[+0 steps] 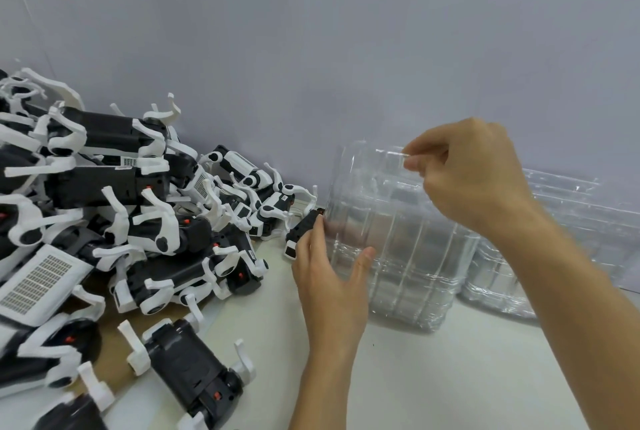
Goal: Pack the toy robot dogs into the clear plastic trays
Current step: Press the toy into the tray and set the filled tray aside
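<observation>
Landmark = stack of clear plastic trays standing on white tabletop, near centre, close to grey wall.

Left hand on stack's left side: palm and straight fingers pressed flat vs tray wall, thumb laid on the front face. Grip open, steadying, nothing pinched.

Right hand at stack's top right: thumb + forefinger pinch the rim of the top tray, other fingers curled. Top tray tilted up off the rest on its near side. Grip closed on that tray rim.

Contents: trays look nested, moulded ribs visible thru the plastic, no dogs seen inside any of them. Can't count trays.

Second stack of trays just right of & behind the landmark stack, partly hidden by right forearm; also w/o visible contents.

Toy robot dogs, black bodies w/ white legs, heaped in a big pile left of the stack, some on brown cardboard. One dog lies touching the stack's left edge, just beyond left fingertips. Another dog lies on its back, left of and nearer than the stack, apart from it.
</observation>
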`<state>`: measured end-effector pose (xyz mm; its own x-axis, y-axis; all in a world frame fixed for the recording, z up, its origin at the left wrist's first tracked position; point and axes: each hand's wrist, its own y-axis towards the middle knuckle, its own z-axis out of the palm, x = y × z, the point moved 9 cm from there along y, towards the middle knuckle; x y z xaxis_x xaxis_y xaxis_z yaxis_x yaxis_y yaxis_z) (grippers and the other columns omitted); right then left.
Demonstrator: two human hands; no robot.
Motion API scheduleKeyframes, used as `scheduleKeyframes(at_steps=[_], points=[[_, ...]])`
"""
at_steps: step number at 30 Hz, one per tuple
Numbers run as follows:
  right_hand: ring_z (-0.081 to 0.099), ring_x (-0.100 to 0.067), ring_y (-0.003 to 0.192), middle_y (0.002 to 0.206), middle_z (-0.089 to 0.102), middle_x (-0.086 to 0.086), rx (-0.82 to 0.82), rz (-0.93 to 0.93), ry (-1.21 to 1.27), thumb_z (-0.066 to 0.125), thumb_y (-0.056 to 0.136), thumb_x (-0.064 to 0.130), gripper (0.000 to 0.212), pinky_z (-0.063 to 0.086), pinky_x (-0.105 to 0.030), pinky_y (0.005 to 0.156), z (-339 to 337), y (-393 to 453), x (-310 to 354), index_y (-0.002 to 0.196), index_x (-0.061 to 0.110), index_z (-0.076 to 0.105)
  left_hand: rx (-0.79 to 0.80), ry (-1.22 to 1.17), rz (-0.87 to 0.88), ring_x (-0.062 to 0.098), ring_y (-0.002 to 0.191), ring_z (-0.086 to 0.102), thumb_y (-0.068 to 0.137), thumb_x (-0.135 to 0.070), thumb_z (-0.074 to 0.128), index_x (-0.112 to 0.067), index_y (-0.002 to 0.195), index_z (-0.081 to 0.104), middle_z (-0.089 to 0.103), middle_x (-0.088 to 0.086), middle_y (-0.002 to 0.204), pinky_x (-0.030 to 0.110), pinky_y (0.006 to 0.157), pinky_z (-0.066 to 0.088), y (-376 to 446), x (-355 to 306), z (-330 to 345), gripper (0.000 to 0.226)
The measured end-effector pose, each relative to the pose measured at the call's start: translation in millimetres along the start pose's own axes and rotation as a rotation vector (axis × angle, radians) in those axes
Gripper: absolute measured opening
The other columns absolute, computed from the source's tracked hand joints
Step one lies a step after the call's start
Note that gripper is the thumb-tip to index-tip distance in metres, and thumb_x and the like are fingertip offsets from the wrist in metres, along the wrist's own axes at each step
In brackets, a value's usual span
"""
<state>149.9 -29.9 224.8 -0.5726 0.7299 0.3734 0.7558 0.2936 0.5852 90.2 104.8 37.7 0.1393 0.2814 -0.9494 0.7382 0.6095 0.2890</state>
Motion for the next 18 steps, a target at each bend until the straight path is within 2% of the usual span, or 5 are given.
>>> scheduleKeyframes(at_steps=[3,5,10,13,18], points=[[0.066,-0.013,0.077,0.069,0.064,0.021,-0.04,-0.007,0.043,0.069,0.088,0.009,0.017,0.056,-0.033,0.081,-15,6,0,0.087,0.026,0.076,-0.017,-0.008,-0.006,0.002,0.13,0.038,0.082,-0.043,0.077,-0.028,0.148,0.042,0.041,-0.015,0.138,-0.004,0.088,0.025,-1,0,-2,0.076],[0.064,-0.008,0.073,0.073,0.065,0.019,-0.068,-0.033,0.083,0.07,0.088,0.01,0.018,0.051,-0.016,0.072,-26,6,2,0.086,0.028,0.072,-0.041,0.024,-0.037,0.007,0.12,0.043,0.076,-0.045,0.082,-0.03,0.138,0.044,0.041,-0.013,0.129,0.008,0.087,0.034,-4,0,-2,0.074],[0.063,-0.009,0.077,0.082,0.068,0.017,-0.121,-0.082,0.181,0.072,0.088,0.01,0.019,0.042,-0.003,0.068,-44,-7,2,0.088,0.029,0.07,-0.175,0.211,0.038,0.011,0.082,0.039,0.07,-0.051,0.084,-0.024,0.079,0.046,0.046,-0.012,0.086,0.02,0.061,0.031,-8,-15,-9,0.047],[0.062,-0.008,0.079,0.084,0.068,0.016,-0.149,-0.104,0.213,0.072,0.088,0.008,0.02,0.042,-0.004,0.071,-48,-17,0,0.088,0.028,0.07,-0.01,0.127,0.062,0.008,0.056,0.053,0.083,-0.045,0.077,-0.023,0.053,0.055,0.056,-0.013,0.052,0.028,0.057,0.042,-7,-12,10,0.043],[0.063,-0.008,0.082,0.087,0.07,0.013,-0.172,-0.102,0.241,0.071,0.088,0.008,0.022,0.045,-0.008,0.073,-53,-27,-4,0.089,0.03,0.069,0.165,0.137,0.083,-0.007,0.085,0.062,0.083,-0.046,0.078,-0.023,0.089,0.078,0.072,-0.016,0.08,0.004,0.074,0.045,-10,-8,28,0.024]])
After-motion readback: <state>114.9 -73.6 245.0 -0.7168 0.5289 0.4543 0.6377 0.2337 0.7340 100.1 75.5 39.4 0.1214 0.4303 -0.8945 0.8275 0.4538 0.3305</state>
